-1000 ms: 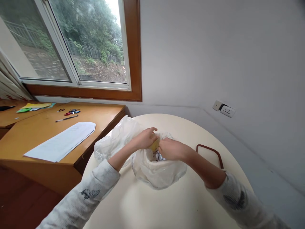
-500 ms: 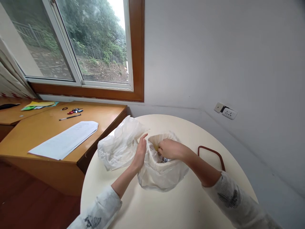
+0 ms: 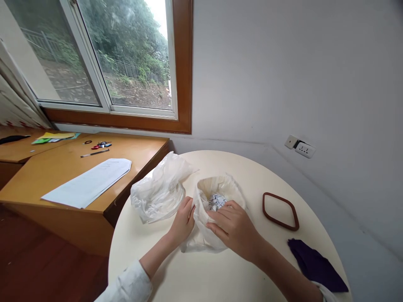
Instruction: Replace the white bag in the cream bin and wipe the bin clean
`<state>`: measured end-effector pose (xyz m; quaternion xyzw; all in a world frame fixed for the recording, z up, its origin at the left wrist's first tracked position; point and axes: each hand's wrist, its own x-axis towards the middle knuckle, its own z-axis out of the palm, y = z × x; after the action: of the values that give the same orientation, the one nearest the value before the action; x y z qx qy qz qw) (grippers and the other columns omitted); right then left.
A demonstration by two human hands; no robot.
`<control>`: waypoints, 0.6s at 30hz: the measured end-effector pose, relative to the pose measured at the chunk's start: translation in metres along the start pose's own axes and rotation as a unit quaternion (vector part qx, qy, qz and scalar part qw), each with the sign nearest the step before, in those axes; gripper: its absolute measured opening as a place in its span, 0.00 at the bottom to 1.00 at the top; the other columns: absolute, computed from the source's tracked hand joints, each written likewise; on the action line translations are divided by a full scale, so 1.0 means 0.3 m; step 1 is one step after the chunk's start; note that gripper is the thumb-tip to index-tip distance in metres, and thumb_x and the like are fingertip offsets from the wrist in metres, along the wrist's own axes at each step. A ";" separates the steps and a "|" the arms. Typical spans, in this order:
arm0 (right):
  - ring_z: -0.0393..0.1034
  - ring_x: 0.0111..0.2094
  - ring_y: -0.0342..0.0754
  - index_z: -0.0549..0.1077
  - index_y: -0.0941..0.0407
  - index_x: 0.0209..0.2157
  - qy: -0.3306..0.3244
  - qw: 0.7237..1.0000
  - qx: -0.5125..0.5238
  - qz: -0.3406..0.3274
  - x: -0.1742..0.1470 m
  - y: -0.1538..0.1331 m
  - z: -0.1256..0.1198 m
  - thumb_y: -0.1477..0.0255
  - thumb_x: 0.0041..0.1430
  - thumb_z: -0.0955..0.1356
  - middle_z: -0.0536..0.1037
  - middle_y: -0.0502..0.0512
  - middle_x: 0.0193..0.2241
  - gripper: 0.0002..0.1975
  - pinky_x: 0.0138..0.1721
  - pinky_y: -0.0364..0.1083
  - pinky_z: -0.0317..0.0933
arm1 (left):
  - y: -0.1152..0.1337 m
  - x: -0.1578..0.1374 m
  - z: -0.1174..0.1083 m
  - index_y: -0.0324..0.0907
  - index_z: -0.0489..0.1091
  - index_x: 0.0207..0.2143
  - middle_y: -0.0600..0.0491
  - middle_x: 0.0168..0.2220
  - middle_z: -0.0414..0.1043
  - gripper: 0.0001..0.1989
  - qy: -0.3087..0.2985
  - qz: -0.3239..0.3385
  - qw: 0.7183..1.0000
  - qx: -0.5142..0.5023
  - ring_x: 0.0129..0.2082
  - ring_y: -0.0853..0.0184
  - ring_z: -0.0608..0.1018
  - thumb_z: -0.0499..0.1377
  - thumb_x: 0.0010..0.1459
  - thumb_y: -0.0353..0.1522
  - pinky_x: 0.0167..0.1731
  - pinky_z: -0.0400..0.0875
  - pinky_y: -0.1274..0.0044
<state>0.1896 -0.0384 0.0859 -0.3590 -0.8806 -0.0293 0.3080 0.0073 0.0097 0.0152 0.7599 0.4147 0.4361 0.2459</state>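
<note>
A small bin (image 3: 217, 183) lined with a white plastic bag stands on the round table, its mouth facing up. Crumpled printed paper (image 3: 216, 201) lies inside it. My left hand (image 3: 182, 222) pinches the plastic at the bin's left side, fingers closed. Over the front right rim curl the fingers of my right hand (image 3: 235, 228), its thumb on the outside against the bag. Just left of the bin, a second white plastic bag (image 3: 159, 191) sits in a crumpled heap.
A brown rounded frame (image 3: 266, 209) and a dark purple cloth (image 3: 317, 266) lie on the right of the cream table (image 3: 201, 279). The wooden desk (image 3: 63, 167) at left carries white paper sheets (image 3: 90, 182), a pen (image 3: 95, 153) and red-handled scissors (image 3: 96, 147).
My right hand has come up out of the bin onto its front rim, uncovering the paper inside. My left hand has gone from flat against the bag to pinching it.
</note>
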 end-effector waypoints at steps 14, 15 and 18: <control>0.66 0.31 0.46 0.68 0.56 0.30 0.039 0.997 0.009 0.063 -0.019 -0.016 -0.025 0.66 0.55 0.66 0.74 0.52 0.27 0.08 0.39 0.49 0.53 | -0.002 -0.038 -0.122 0.44 0.60 0.43 0.47 0.45 0.59 0.13 -0.170 -0.038 0.978 0.114 0.46 0.59 0.66 0.54 0.54 0.35 0.46 0.66 0.66; 0.67 0.33 0.47 0.68 0.56 0.33 0.030 0.997 0.014 0.070 -0.014 -0.019 -0.030 0.65 0.55 0.66 0.75 0.53 0.29 0.09 0.40 0.50 0.53 | 0.010 -0.037 -0.139 0.45 0.59 0.44 0.47 0.46 0.58 0.16 -0.161 -0.041 0.978 0.125 0.48 0.58 0.65 0.56 0.53 0.35 0.46 0.65 0.65; 0.68 0.34 0.46 0.68 0.56 0.40 0.008 0.998 0.024 0.065 -0.001 -0.025 -0.032 0.67 0.56 0.65 0.76 0.53 0.31 0.10 0.42 0.50 0.52 | 0.074 -0.019 -0.184 0.46 0.56 0.47 0.47 0.50 0.55 0.20 -0.111 -0.021 0.983 0.143 0.53 0.57 0.61 0.57 0.52 0.36 0.49 0.63 0.63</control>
<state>0.1899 -0.0470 0.0947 -0.4077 -0.8533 0.0088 0.3249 -0.0329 -0.0064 0.0565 0.8222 0.4586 0.2798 0.1882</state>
